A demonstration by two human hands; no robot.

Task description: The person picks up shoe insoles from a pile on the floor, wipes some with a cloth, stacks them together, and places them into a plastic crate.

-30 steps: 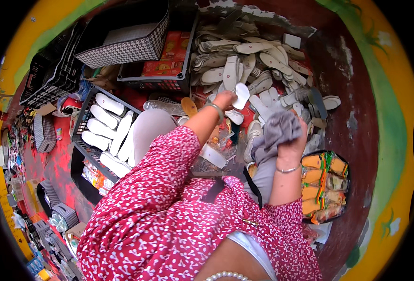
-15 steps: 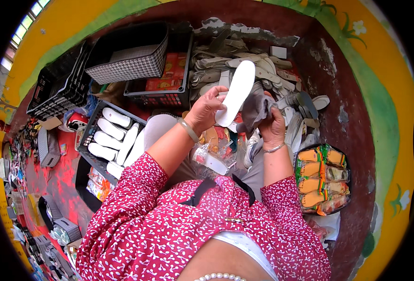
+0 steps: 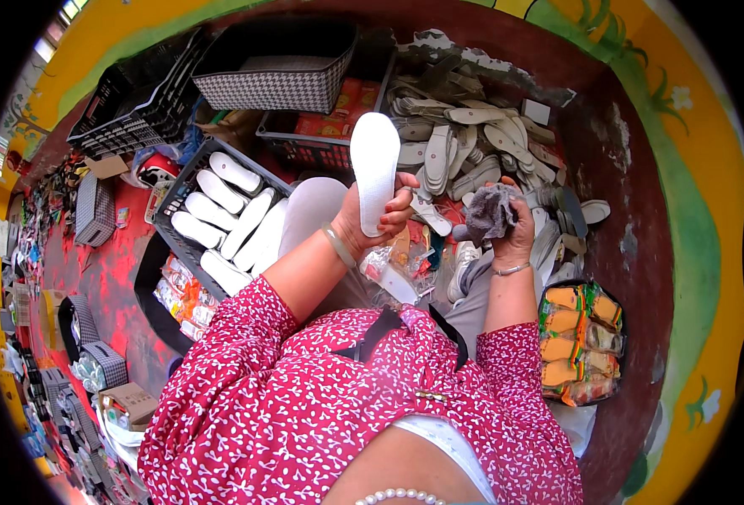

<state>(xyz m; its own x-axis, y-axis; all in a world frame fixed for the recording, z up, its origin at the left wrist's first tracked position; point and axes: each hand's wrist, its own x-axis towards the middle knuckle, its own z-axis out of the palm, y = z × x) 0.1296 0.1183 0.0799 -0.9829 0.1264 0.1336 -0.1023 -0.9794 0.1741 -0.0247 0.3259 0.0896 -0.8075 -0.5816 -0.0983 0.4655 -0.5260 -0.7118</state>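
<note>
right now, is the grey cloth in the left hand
No, the right hand holds the grey cloth, while the left hand holds a white insole.

An insole (image 3: 375,175) hides part of the left hand (image 3: 352,222), a cloth (image 3: 490,212) part of the right hand (image 3: 518,236). The lower edge crops a pearl necklace (image 3: 400,494); far-left clutter (image 3: 55,189) is too small to tell.

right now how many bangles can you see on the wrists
2: a left bangle below the left hand, which holds a white insole, and a right bangle below the right hand, which holds a grey cloth. More may hide under the sleeves.
</note>
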